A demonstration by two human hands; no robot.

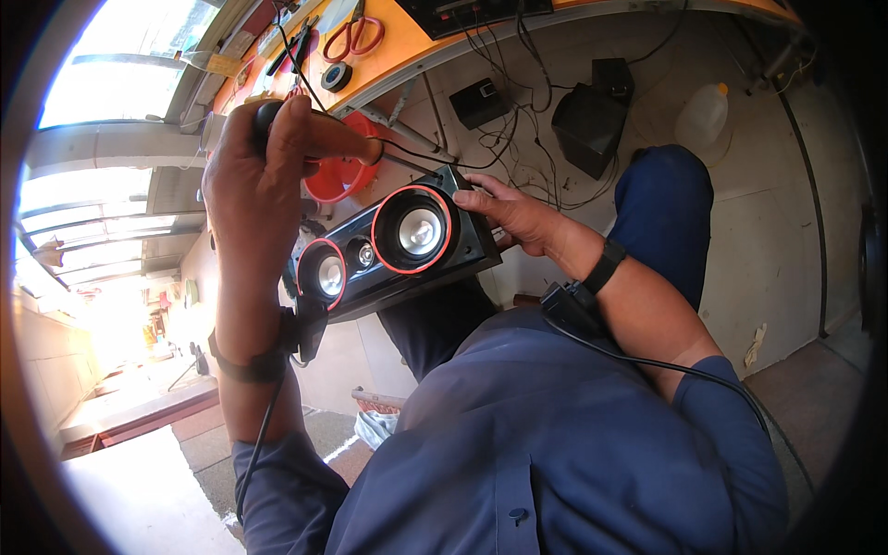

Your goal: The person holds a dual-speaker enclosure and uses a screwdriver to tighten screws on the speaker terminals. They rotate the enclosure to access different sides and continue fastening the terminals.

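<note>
A dark blue button-front shirt point(518, 435) fills the lower part of the view, with one bent knee in blue trousers point(664, 217) beyond it on the right. Each wrist wears a black strap; a black cabled device point(572, 305) sits beside the right one.

Past the shirt, tilted above the lap, is a black speaker cabinet point(370, 279), its front turned up. Two silver-centred drivers ringed in orange-red flank a smaller silver one. The right hand point(518, 217) grips the cabinet's right end, thumb on the front edge. The left hand point(264, 153) is closed around the black-ended handle of a screwdriver point(407, 165), whose shaft slants down to the cabinet's upper right corner; whether the tip sits in a screw is too small to tell.

Behind the speaker stands a red plastic basin point(335, 180). Farther off, black boxes point(585, 129) and tangled cables point(536, 120) lie on the floor, near a translucent jug point(703, 120) with a yellow cap. Red-handled scissors point(356, 20) and a black tape roll point(344, 78) rest on the orange-topped workbench point(402, 46).
</note>
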